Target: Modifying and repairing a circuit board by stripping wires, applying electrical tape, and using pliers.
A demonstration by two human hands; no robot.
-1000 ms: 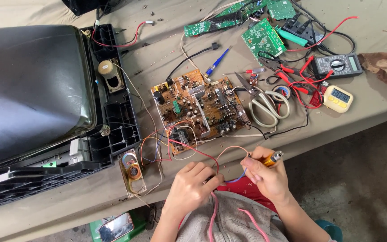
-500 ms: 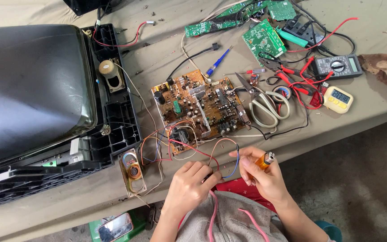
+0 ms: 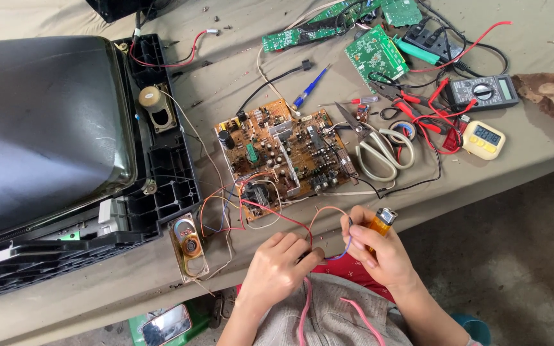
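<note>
My left hand (image 3: 280,268) pinches thin wires (image 3: 328,211) near the table's front edge. My right hand (image 3: 379,253) holds an orange lighter (image 3: 381,222) upright and also pinches the other end of the wire loop. The red, brown and blue wires run up to a brown circuit board (image 3: 283,150) lying flat in the middle of the table. A small oval speaker (image 3: 189,243) lies to the left of my left hand, joined to the board by thin wires.
A black old-style television (image 3: 46,141) lies face down at the left. Scissors (image 3: 373,150), a black multimeter (image 3: 482,91), a small yellow meter (image 3: 483,139), green circuit boards (image 3: 373,51), a blue screwdriver (image 3: 309,88) and red leads lie at the back right. A phone (image 3: 165,323) lies below the table edge.
My right hand has turned the lighter from lying sideways to standing upright and shifted slightly right. The wire loop between my hands has risen and spread.
</note>
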